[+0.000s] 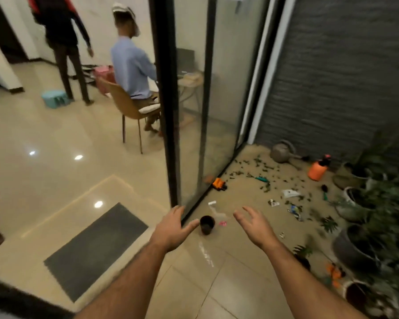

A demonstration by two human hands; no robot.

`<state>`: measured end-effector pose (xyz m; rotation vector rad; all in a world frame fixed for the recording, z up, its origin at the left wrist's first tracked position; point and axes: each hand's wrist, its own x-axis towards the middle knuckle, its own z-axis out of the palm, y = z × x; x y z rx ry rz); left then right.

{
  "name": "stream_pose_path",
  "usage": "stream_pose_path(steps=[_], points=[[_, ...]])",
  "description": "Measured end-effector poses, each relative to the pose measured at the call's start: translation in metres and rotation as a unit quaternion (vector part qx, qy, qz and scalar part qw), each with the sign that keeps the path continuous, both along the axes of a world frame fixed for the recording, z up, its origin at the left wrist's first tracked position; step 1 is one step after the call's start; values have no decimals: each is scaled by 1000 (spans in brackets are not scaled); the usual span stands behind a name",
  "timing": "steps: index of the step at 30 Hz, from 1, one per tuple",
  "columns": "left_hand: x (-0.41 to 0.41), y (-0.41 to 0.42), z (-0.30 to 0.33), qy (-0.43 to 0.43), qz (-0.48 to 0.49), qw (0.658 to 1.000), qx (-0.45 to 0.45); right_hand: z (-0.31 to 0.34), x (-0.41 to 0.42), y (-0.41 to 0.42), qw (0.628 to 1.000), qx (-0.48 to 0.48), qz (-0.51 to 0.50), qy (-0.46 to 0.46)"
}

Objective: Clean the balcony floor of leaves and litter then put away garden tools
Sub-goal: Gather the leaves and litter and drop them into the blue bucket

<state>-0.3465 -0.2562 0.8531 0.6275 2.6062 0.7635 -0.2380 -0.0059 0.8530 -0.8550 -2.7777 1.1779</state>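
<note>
Green leaves [266, 168] and scraps of litter [290, 193] lie scattered over the beige balcony floor [240, 194]. A small dark pot [207, 224] stands on the floor between my hands. My left hand [174, 227] and my right hand [255, 224] reach forward, fingers spread, holding nothing. Further back lie a grey watering can [282, 151], an orange sprayer bottle [318, 169], a green-handled hand tool [260, 178] and an orange and black tool [219, 184] by the glass.
A glass partition with a black frame [168, 107] divides the balcony from the room. Potted plants [364, 217] line the right side below a grey wall [346, 72]. Indoors a person sits on a chair [127, 104], another stands behind, and a grey mat [95, 249] lies on the tiles.
</note>
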Motion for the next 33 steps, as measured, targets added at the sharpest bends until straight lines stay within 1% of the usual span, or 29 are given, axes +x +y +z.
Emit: stream_pose_path(steps=[4,9,14,20,27,30,33], points=[[-4,77,0,4,-54,999,-4,4,24,60,998,6,-61,3],[7,167,-12,7,-114,993,5,-10,51,123,996,-11,-89,-10],[23,220,-37,-65,-117,991,-8,-36,81,163,992,-42,-115,-21],[27,257,-60,-77,-161,983,-48,-63,101,186,983,-81,-158,-46],[6,309,-79,-90,-205,973,-52,-81,84,211,973,-104,-196,-57],[-18,330,-86,-91,-227,968,-63,-89,61,228,973,-93,-198,-67],[-56,347,-90,-110,-229,965,-61,-97,29,248,972,-88,-198,-85]])
